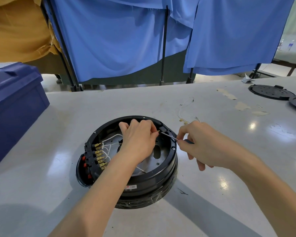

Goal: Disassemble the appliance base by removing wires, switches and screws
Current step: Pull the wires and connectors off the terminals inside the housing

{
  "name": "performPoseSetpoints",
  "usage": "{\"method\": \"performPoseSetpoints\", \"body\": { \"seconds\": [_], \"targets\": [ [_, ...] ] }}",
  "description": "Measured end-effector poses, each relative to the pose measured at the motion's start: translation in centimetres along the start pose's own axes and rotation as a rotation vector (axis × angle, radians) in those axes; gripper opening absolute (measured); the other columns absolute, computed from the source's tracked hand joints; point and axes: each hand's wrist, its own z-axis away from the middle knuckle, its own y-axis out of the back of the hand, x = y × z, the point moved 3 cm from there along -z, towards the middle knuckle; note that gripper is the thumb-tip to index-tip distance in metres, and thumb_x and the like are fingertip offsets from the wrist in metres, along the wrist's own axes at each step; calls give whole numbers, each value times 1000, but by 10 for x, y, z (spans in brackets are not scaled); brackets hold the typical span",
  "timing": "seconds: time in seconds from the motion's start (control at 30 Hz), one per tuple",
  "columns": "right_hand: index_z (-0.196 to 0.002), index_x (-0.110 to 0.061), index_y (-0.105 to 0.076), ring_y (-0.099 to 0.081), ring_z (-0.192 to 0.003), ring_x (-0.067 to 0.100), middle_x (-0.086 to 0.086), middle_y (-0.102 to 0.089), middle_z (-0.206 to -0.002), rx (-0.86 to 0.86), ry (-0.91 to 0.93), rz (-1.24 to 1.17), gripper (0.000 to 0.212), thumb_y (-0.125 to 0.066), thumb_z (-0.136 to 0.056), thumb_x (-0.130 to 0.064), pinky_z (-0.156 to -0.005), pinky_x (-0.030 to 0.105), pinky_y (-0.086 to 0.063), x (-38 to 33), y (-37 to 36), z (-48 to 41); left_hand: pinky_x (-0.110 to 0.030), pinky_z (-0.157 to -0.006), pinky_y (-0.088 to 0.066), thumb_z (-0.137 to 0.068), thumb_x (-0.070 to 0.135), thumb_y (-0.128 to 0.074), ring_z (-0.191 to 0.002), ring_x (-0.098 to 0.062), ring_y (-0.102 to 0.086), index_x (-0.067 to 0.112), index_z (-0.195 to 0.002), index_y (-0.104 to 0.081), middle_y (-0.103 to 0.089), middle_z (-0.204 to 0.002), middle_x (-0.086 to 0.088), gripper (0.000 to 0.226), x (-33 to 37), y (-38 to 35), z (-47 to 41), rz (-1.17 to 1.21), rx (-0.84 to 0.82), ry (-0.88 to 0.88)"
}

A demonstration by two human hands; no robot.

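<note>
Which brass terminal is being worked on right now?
The lone terminal at the far rim of the base: the left hand pinches it and the screwdriver tip touches it. The switch-row terminals and loose terminals on the table are untouched.

Grey bench [41, 168] noted. Blue lidded box [12, 106] is seen at its left edge. Blue curtains [109, 40] are hung behind on black poles [164, 45]; mustard cloth [15, 28] is draped at far left.
</note>
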Motion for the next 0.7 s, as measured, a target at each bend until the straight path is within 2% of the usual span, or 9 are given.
{"method": "performPoseSetpoints", "body": {
  "seconds": [0.17,0.27,0.33,0.43,0.53,0.63,0.7],
  "targets": [
    [-92,1,-55,-57,-32,15,19,-63,-71,36,-21,36,21,-40,-96,-14,-29,17,-30,-7,-4,4,-32,-71,-11,-95,35,-50,-97,-12,-43,30,-93,-58,-65,-78,12,10,0,0,0,1,-12,-12],
    [-82,-4,-49,-64,-40,21,10,-55,-68,75,-46,105,20,-38,-95,-15,-35,22,-35,-16,-10,10,-32,-72,-12,-96,34,-48,-97,-13,-43,29,-95,-58,-65,-80,12,11,0,0,1,-5,-12,-19],
    [-71,-10,-37,-64,-48,25,5,-45,-69,100,-54,155,23,-38,-94,-13,-38,25,-32,-24,-14,13,-32,-75,-14,-97,34,-48,-96,-13,-43,28,-97,-57,-65,-81,11,11,1,1,2,-9,-10,-22],
    [-67,-14,-25,-50,-56,24,2,-37,-70,98,-60,207,32,-39,-96,-12,-44,28,-26,-35,-19,15,-33,-76,-15,-97,34,-46,-96,-15,-42,27,-99,-57,-65,-84,9,13,2,1,3,-28,-4,-29],
    [-70,-14,-26,-44,-57,23,1,-36,-72,101,-77,201,32,-41,-98,-12,-46,28,-25,-38,-22,15,-33,-70,-11,-97,34,-46,-98,-16,-41,28,-99,-57,-63,-87,9,13,2,1,4,-46,1,-35],
    [-90,-10,-34,-49,-63,28,3,-40,-73,104,-81,155,11,-41,-98,-12,-50,30,-31,-38,-23,15,-31,-66,-8,-97,37,-46,-102,-19,-39,30,-98,-56,-62,-91,6,12,2,0,4,-70,-1,-30],
    [-90,-11,-36,-50,-66,30,2,-39,-72,94,-82,155,8,-40,-97,-10,-49,30,-31,-38,-22,14,-30,-66,-7,-96,37,-47,-104,-19,-38,31,-98,-56,-61,-93,6,11,2,0,4,-72,3,-31]
  ]
}}
